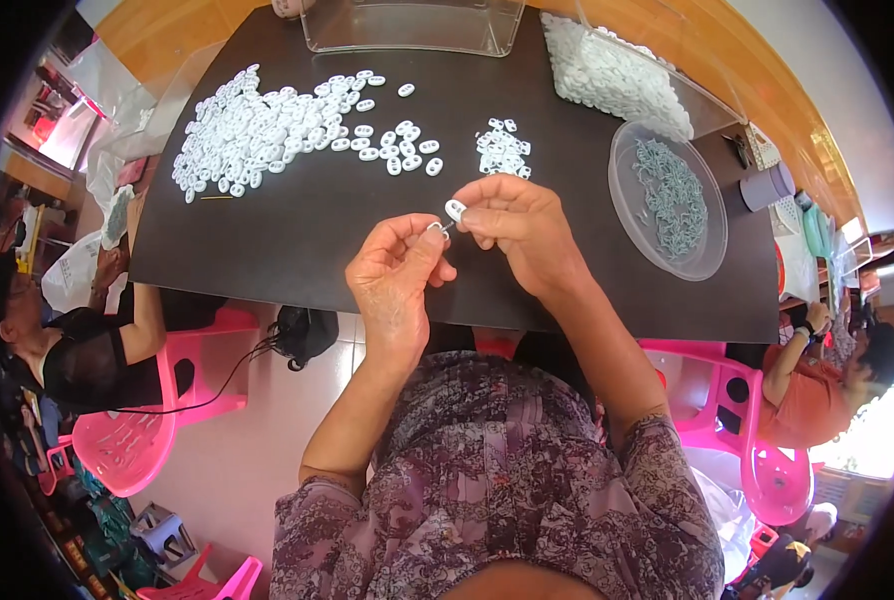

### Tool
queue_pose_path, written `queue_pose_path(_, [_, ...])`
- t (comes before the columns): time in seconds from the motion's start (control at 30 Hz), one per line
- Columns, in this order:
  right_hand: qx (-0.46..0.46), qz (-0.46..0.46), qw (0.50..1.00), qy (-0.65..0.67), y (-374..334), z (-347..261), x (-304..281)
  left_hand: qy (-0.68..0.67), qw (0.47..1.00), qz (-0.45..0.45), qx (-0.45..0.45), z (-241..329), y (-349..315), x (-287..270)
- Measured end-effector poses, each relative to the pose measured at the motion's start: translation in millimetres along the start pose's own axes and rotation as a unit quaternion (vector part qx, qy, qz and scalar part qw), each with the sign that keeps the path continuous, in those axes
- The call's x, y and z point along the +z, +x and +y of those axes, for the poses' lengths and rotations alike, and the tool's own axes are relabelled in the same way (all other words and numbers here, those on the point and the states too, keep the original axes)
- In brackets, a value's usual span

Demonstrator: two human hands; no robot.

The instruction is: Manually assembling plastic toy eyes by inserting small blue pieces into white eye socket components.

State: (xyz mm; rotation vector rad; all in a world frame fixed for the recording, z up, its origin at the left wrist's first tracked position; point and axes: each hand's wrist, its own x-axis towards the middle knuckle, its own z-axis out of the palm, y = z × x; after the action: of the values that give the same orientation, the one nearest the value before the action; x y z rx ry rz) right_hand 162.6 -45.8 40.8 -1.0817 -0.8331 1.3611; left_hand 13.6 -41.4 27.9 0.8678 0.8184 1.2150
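Note:
My right hand (515,225) pinches a white oval plastic piece with holes (455,210) between thumb and fingers. Close beside it, my left hand (397,262) is closed on a small white piece (437,230), mostly covered by the fingertips. A thin dark pin-like part seems to bridge the two pieces; its exact kind is too small to tell. Both hands are raised over the near edge of the dark table (297,245). Beyond them lies a small pile of smaller white pieces (504,150), and to the left spreads a large heap of white oval pieces (257,130).
On the right, a round clear tray (622,200) holds many thin grey-green parts (672,200). Behind it, white pieces (617,80) fill a clear bin. Another clear bin (412,40) stands at the far edge. People sit at left and right, near pink chairs (127,440).

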Motion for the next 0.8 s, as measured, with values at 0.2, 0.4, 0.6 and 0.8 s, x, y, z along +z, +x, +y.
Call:
queue_pose_path(0.2, [-0.005, -0.002, 1.000, 0.003, 0, 2, -3, 0.005, 1.000, 0.005, 0.007, -2, 0, 3])
queue_pose_path(0.4, [-0.030, -0.008, 0.999, -0.016, 0, 7, -4, 0.008, 1.000, 0.011, 0.004, -4, 0, 3])
queue_pose_path(0.6, [-0.058, -0.003, 0.997, -0.041, -3, 6, 3, 0.011, 1.000, 0.023, 0.008, -2, 1, 2])
queue_pose_path(0.8, [-0.078, -0.004, 0.995, -0.066, -5, 8, 7, -0.001, 1.000, 0.029, 0.012, -4, 1, 1])
